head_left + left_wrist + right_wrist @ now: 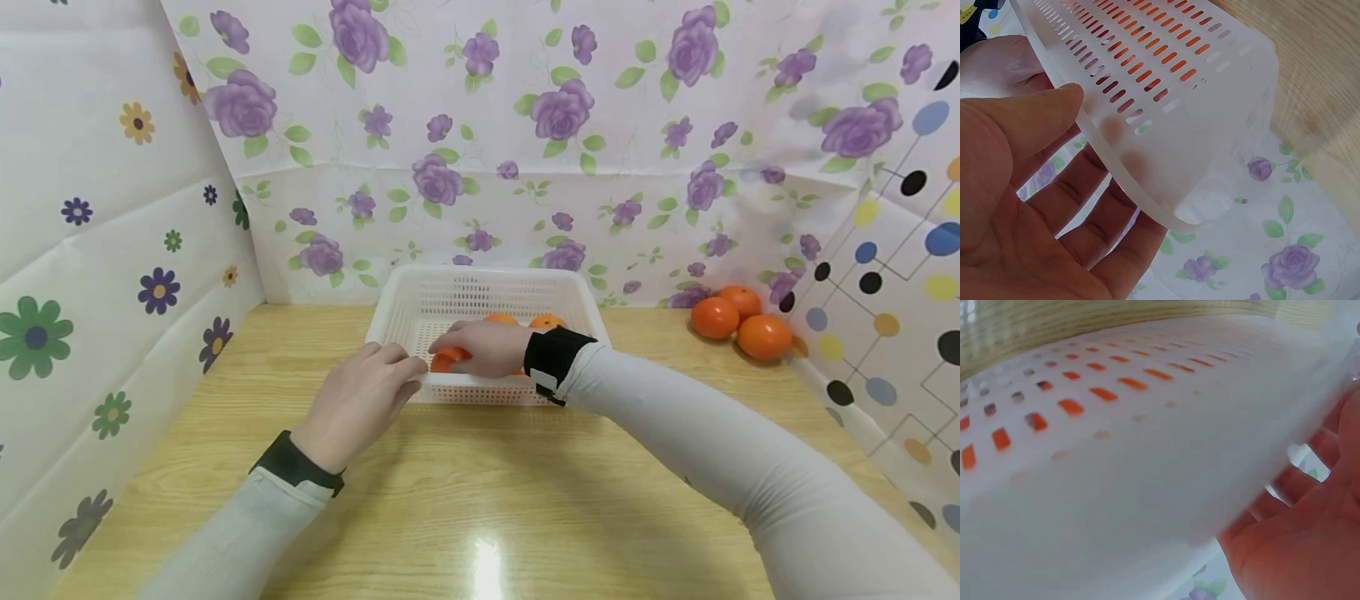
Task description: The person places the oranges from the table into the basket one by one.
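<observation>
A white plastic basket (491,281) with slotted walls stands on the table and holds several oranges (549,322). My left hand (366,398) holds the rim at the front left corner; in the left wrist view the thumb lies outside the wall and the fingers reach over the rim. My right hand (491,346) is inside the basket, fingers and thumb about an orange (447,360) near the front left. In the right wrist view the basket wall (1116,506) covers most of that hand's fingertips, and oranges show through its slots.
Three more oranges (763,337) sit together on the wooden table (465,483) at the back right. Flower-patterned sheets (480,125) stand behind and to the left, and a dotted sheet (900,292) on the right.
</observation>
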Demonstrator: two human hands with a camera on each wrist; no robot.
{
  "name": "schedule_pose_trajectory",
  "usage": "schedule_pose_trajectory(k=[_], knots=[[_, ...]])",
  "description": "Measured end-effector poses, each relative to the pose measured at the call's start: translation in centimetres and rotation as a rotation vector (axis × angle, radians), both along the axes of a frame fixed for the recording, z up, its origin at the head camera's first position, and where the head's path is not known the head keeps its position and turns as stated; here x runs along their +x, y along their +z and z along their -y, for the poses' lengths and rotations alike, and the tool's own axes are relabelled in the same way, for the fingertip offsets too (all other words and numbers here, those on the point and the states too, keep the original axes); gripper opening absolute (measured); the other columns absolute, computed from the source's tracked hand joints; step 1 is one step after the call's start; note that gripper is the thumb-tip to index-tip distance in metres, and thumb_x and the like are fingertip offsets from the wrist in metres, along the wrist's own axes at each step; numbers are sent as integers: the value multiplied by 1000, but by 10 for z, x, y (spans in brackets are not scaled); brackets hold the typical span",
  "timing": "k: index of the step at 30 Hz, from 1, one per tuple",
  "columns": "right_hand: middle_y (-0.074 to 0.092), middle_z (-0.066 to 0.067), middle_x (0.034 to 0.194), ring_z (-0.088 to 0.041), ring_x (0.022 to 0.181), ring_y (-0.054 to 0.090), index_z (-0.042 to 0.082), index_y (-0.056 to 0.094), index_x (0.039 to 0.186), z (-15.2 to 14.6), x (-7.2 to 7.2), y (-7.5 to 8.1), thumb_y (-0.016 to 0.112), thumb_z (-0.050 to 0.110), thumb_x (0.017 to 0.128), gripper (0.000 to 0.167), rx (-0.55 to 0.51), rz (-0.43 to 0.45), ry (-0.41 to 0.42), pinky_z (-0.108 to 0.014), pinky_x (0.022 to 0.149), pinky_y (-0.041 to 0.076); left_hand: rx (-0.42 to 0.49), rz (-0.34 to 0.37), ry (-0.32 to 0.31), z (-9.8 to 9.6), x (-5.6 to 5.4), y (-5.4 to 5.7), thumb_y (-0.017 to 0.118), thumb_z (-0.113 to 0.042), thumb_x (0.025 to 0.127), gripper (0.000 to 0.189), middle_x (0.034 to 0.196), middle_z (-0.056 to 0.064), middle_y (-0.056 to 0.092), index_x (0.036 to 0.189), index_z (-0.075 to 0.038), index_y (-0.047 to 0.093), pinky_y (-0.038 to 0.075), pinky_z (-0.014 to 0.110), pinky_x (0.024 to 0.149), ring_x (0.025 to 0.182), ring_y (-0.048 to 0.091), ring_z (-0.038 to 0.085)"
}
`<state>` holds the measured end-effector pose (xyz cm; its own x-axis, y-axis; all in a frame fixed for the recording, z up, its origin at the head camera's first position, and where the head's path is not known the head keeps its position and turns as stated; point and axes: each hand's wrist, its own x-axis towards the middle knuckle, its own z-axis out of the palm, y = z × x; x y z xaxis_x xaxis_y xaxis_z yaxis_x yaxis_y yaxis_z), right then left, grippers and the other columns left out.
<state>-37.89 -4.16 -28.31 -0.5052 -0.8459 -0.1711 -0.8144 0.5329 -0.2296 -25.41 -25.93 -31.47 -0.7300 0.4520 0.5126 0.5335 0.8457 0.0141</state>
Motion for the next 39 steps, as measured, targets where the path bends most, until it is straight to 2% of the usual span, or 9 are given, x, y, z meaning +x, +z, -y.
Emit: schedule_pose_trajectory(k=[5,11,21,27,32,39], knots=[[62,-7,153,-23,133,60,16,59,160,-1,-4,-2,67,23,113,48,-9,-17,2,-37,112,51,0,-8,-5,-1,0,1,93,-9,91,22,100,3,73,109,-14,82,57,36,71,85,64,24],[62,-8,153,-24,132,61,15,59,160,-5,0,3,68,21,112,49,-22,-17,1,-38,112,51,-12,-10,-7,-1,0,1,94,-9,90,23,100,4,73,109,-13,82,57,36,71,84,63,24],[55,-10,163,-30,148,53,10,57,160,-22,-3,17,68,19,112,49,-81,39,-23,-43,122,44,-15,13,6,0,-1,-1,93,-11,92,21,102,4,75,110,-13,82,58,37,71,85,63,25],[54,-12,164,-33,154,47,9,57,160,-40,3,31,70,18,111,52,-101,-23,-59,-47,125,40,-11,26,13,-1,-1,-1,92,-11,92,20,102,4,75,110,-13,83,58,37,72,86,64,25],[49,-15,168,-35,158,42,10,55,162,-55,3,36,72,24,111,56,-122,-46,-100,-51,126,38,0,16,13,-1,0,0,93,-10,92,21,101,4,74,109,-13,83,58,37,71,85,63,25],[42,-21,172,-41,160,37,8,52,164,-79,-5,34,74,29,109,63,-169,-145,-131,-54,125,39,4,5,5,-1,0,-1,93,-9,91,21,100,4,74,109,-12,83,57,36,70,84,63,25]])
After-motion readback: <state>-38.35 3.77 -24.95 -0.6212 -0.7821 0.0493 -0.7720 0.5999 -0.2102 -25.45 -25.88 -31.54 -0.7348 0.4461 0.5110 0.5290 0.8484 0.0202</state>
